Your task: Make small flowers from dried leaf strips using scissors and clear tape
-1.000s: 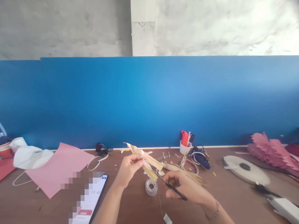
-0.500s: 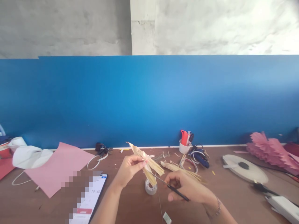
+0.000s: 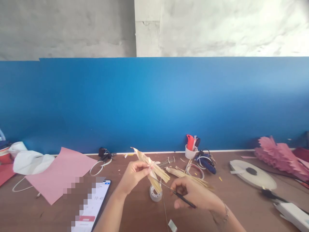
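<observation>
My left hand [image 3: 135, 177] pinches a bunch of pale, dry corn-husk strips [image 3: 162, 172] at its gathered middle, above the table. One pointed end rises to the upper left; the other ends spread to the lower right. My right hand [image 3: 190, 193] is closed around a slim tool with a black handle [image 3: 183, 198] and a thin metal tip. That tip lies against the lower husk strip; whether it is scissors or tweezers I cannot tell. Just below the strips stands a roll of tape [image 3: 155, 195], partly covered by them. More husk strips [image 3: 183, 174] lie behind my right hand.
A phone [image 3: 96, 206] and pink paper [image 3: 60, 174] lie at left. Behind are a white cup of pens [image 3: 190, 152] and a blue-handled bundle [image 3: 209, 166]. At right are a flat spool [image 3: 253, 175], pink pleated paper [image 3: 280, 154] and a white device [image 3: 292, 214]. A blue partition [image 3: 154, 103] backs the table.
Almost nothing differs. The tool and my right hand have shifted very slightly; both hands keep their hold.
</observation>
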A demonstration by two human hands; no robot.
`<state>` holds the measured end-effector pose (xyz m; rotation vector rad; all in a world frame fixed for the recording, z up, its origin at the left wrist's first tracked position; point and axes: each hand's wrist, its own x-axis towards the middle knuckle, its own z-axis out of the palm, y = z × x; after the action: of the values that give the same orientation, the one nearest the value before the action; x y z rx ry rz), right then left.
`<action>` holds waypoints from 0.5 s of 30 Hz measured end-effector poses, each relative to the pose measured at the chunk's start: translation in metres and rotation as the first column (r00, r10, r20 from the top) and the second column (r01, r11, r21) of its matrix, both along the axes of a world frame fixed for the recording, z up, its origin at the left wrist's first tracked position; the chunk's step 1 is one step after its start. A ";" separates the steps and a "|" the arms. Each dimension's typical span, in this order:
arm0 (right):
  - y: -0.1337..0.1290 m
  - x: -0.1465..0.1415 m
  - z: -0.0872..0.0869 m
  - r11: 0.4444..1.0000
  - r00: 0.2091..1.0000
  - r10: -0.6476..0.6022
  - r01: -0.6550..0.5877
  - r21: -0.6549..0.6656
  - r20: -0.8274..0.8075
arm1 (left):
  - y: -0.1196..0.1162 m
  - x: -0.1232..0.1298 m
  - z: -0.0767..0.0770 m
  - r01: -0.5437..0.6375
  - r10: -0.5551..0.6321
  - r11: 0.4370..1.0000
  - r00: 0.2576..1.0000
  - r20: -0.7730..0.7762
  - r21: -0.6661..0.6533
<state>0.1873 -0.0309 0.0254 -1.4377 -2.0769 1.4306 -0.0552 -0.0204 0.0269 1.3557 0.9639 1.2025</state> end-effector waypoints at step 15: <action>0.002 -0.003 -0.003 0.999 0.988 0.044 -0.046 -0.012 -0.147 | 0.004 -0.001 -0.005 -0.176 0.178 0.984 0.979 0.100 -0.030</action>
<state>0.1844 -0.0293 0.0220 -1.2568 -2.0236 1.5236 -0.0563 -0.0167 0.0219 1.1990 1.0376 1.3783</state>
